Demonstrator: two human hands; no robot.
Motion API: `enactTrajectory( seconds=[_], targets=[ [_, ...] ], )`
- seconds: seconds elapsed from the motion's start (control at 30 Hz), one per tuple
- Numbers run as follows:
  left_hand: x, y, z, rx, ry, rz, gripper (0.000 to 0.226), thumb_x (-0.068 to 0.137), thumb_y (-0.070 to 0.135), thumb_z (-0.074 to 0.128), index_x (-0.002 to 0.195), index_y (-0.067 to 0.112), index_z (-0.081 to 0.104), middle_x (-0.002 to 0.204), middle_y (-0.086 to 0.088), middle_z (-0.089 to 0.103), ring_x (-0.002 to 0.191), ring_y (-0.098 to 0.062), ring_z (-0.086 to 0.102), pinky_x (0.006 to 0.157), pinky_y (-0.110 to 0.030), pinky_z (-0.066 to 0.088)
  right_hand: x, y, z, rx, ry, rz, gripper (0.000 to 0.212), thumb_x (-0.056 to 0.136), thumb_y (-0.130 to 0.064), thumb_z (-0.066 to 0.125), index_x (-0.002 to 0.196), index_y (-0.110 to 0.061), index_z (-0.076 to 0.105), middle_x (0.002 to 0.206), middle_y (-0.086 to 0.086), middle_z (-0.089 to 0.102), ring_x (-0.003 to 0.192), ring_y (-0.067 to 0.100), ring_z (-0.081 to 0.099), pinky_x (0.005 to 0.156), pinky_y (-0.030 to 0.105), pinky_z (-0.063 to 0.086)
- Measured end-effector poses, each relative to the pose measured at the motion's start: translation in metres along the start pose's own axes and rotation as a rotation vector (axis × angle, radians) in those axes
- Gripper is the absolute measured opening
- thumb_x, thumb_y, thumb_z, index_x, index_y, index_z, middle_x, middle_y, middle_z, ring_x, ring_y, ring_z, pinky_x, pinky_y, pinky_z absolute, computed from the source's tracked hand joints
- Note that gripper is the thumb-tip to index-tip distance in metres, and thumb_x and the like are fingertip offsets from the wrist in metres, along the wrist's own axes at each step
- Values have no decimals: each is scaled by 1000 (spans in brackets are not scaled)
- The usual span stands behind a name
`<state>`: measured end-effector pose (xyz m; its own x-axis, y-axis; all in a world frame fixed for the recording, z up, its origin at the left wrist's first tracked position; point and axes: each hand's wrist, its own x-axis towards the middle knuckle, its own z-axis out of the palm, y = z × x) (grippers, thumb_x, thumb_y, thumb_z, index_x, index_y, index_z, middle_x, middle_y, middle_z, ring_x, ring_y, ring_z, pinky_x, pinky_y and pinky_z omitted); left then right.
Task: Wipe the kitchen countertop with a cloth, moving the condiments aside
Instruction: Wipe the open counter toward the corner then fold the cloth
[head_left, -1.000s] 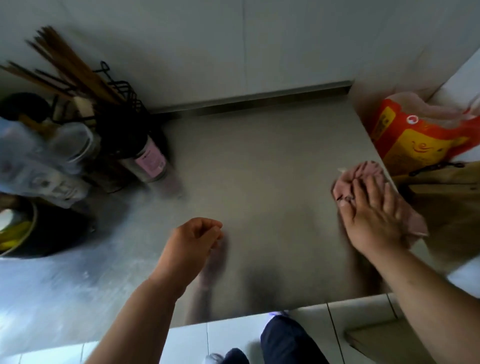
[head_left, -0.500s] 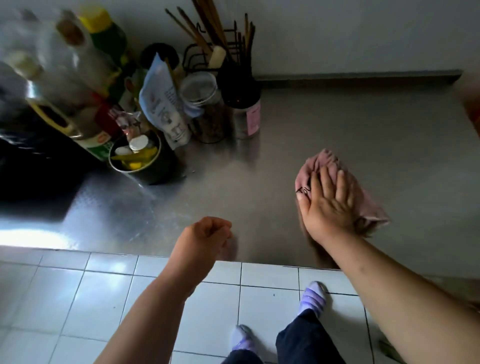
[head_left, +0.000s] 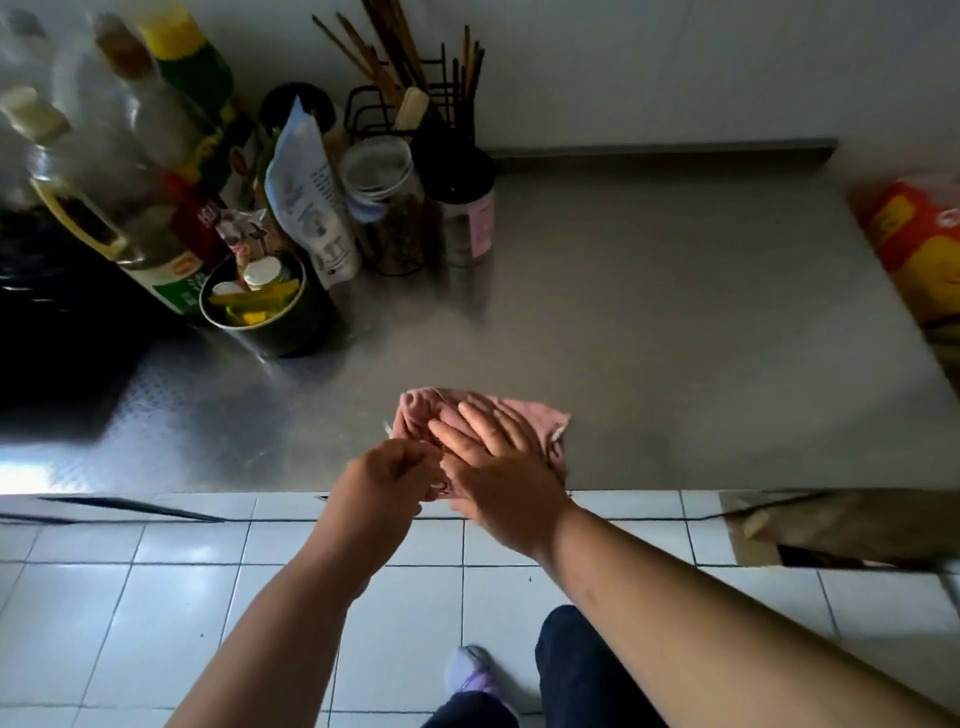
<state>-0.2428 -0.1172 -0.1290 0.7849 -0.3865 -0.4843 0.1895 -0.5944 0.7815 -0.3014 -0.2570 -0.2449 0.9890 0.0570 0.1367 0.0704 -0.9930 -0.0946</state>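
Head view shows me my right hand (head_left: 498, 467) spread flat, fingers straight, pressing the crumpled pink cloth (head_left: 540, 415) onto the brushed steel countertop (head_left: 649, 312) close to its front edge. My left hand (head_left: 389, 478) sits just beside it at the cloth's near-left corner, fingers curled; whether they pinch the fabric I cannot tell. At the back left the condiment bottles and jars (head_left: 384, 208) cluster, well apart from the cloth, with an orange plastic bag (head_left: 924, 249) at far right.

No text legible. White pouch (head_left: 311, 208) carries small print and jar (head_left: 467, 223) a pink label, both too blurred to read. Green label w/ red oval logo on bottle (head_left: 161, 273) and red-yellow bag (head_left: 919, 249) print also unreadable.
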Motion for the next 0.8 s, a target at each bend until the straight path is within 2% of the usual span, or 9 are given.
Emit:
enactTrajectory(
  seconds=[0.1,0.2,0.27,0.4,0.5,0.57,0.63,0.7,0.8],
  targets=[
    [5,14,22,14,-44,15,13,84,19,62,76,25,70,75,0,75,67,-7,67,70,-35,53,-39,45,-7,-76,-20,-3,67,76,-44,61,140,-34,44,151,-9,40,143,27,31,115,50,25],
    [11,30,51,18,-89,12,14,71,34,59,79,32,70,80,-4,74,69,-17,64,74,-41,56,-85,96,-15,-131,2,84,60,80,-35,61,139,-35,48,150,-10,42,141,27,35,112,50,30],
    [15,39,69,19,-128,12,16,71,34,60,80,28,71,79,-4,75,68,-16,64,78,-43,56,-117,128,-22,-155,-11,166,68,79,-30,68,142,-37,44,152,-10,40,142,26,35,110,49,31],
    [21,59,107,47,-182,25,12,85,16,61,83,22,71,80,-6,75,62,-8,65,77,-38,56,-172,184,-39,-191,-46,341,82,74,-21,71,147,-37,35,156,-9,31,145,24,27,111,50,30],
    [24,77,131,57,-224,42,8,80,26,64,79,27,71,80,-6,75,69,-15,66,76,-38,56,-204,215,-53,-219,-81,452,85,75,-15,62,149,-35,26,157,-7,27,146,25,26,112,49,29],
    [28,88,144,77,-244,53,7,77,31,64,78,30,71,78,-2,75,72,-16,67,77,-37,56,-222,233,-63,-208,-137,515,89,72,-22,62,150,-35,21,158,-6,26,146,26,24,114,46,24],
    [32,97,154,89,-258,68,7,81,27,64,79,28,71,77,1,75,72,-14,68,81,-39,56,-235,252,-74,-155,-223,581,97,65,-36,72,149,-31,24,157,-4,27,147,26,20,116,43,18],
    [37,104,162,90,-264,85,9,74,34,63,78,30,71,75,5,75,71,-12,68,83,-41,56,-244,269,-85,-52,-327,646,115,51,-58,79,149,-27,27,158,-3,21,150,22,4,118,36,5],
    [42,111,172,115,-291,103,20,65,43,58,78,37,71,76,11,75,76,-13,70,85,-43,56,-254,289,-93,36,-379,707,128,46,-93,50,151,-33,7,158,-11,-9,144,8,-28,115,25,-15]
  ],
)
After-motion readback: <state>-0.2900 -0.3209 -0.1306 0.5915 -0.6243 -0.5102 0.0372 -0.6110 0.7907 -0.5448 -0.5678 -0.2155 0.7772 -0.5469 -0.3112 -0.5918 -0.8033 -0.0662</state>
